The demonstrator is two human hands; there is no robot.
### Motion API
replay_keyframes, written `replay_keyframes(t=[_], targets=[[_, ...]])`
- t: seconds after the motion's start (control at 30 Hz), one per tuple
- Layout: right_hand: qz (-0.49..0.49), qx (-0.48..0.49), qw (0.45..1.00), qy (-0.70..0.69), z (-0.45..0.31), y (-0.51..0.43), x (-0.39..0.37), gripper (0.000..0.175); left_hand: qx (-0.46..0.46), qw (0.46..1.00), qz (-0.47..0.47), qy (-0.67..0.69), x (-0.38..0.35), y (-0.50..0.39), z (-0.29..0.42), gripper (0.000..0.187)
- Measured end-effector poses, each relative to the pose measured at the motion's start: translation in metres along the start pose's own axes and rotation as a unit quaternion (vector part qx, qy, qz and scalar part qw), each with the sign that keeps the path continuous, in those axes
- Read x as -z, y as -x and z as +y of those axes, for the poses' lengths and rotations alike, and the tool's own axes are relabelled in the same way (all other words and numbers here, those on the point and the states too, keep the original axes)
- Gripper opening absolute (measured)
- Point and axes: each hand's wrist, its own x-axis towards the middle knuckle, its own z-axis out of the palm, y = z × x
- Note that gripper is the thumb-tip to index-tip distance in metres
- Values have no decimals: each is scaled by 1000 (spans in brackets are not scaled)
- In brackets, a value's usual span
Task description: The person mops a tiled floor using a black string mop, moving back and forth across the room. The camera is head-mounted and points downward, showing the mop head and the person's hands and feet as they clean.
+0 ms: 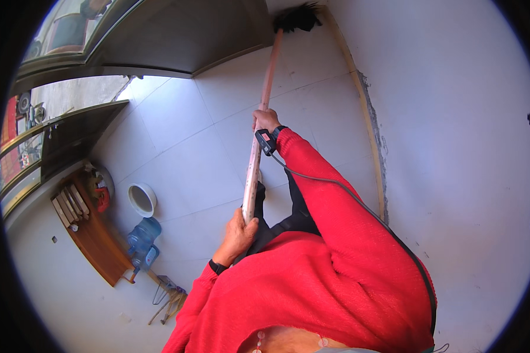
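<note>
A long-handled broom reaches away from me, its pinkish handle [270, 73] running from my waist to the far floor. At the handle's near end, my left hand [237, 236] is wrapped around it. Farther along, my right hand [266, 120] grips the same handle, with a small black device on a cable at that wrist. The broom's black bristle head [297, 17] rests in the far corner, between the dark door panel [176, 35] and the white wall [446, 110]. Part of the head's edge blends into the shadow there.
Pale floor tiles [181, 145] spread before me. Along the left stand a white basin [142, 200], a blue water jug [144, 234] and a brown wooden cabinet [92, 238]. A second door leaf [77, 132] stands ajar. A yellowish skirting strip [362, 99] edges the right wall.
</note>
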Motion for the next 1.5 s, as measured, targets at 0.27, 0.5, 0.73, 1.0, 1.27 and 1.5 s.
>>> replay_keyframes(t=[0.27, 0.5, 0.73, 1.0, 1.27, 1.5], targets=[[23, -36, 999, -11, 106, 75, -8, 19, 131, 985, -108, 3, 41, 63, -72, 38], [3, -110, 993, -43, 119, 169, -42, 22, 222, 968, -101, -56, 56, 142, -121, 40], [30, 53, 997, -56, 18, 97, -26, 23, 52, 996, -72, -26, 40, 47, -86, 36], [29, -24, 999, 9, 12, -30, 28, 17, 46, 996, -65, 35, 20, -29, -25, 33], [8, -96, 992, 77, 169, 64, -57, 22, 195, 966, -30, 169, 38, 91, -86, 28], [-63, -191, 978, 61, 188, 184, -112, 28, 280, 958, 26, 61, 34, 195, -127, 29]])
